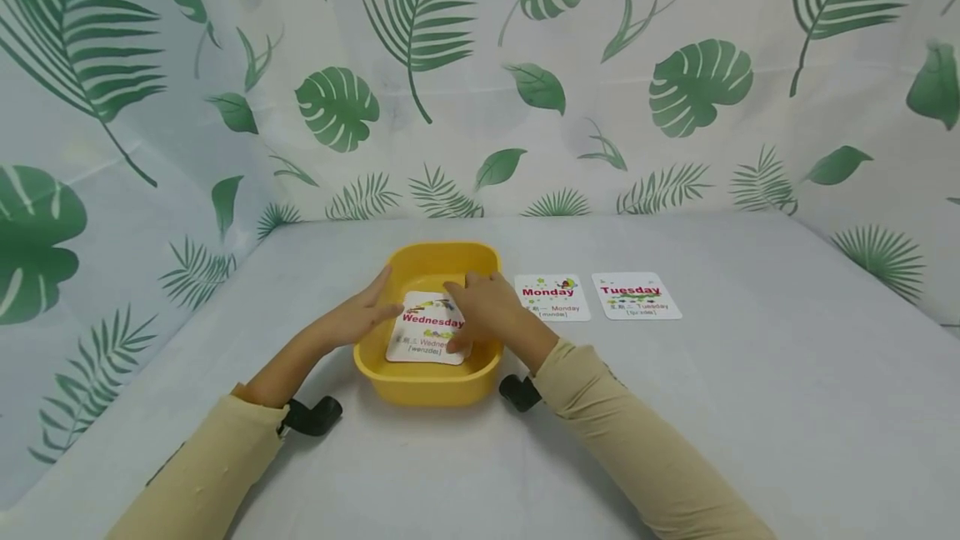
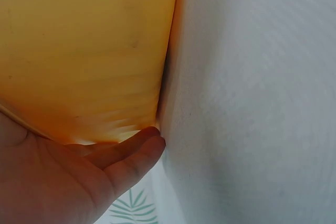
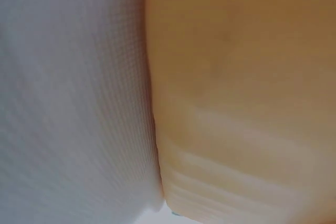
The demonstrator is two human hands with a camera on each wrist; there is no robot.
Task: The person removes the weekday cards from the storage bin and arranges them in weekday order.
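Note:
In the head view a yellow plastic basin (image 1: 427,392) stands on the table, and a white card (image 1: 424,332) printed "Wednesday" lies inside it. My left hand (image 1: 351,322) grips the basin's left wall, thumb over the rim and inside, the other fingers along the outside. The left wrist view shows those fingers (image 2: 134,156) against the outer wall. My right hand (image 1: 491,307) reaches over the right rim, fingers spread at the card's upper edge and thumb over its lower right part. This hand hides the card's right side. Only the basin's outer wall (image 3: 236,77) fills the right wrist view beside the cloth.
Right of the basin, a "Monday" card (image 1: 553,298) and a "Tuesday" card (image 1: 636,297) lie face up side by side. A pale cloth covers the table (image 1: 750,407). Behind it rises a leaf-patterned curtain (image 1: 465,123). Black wrist devices (image 1: 318,417) sit under both forearms.

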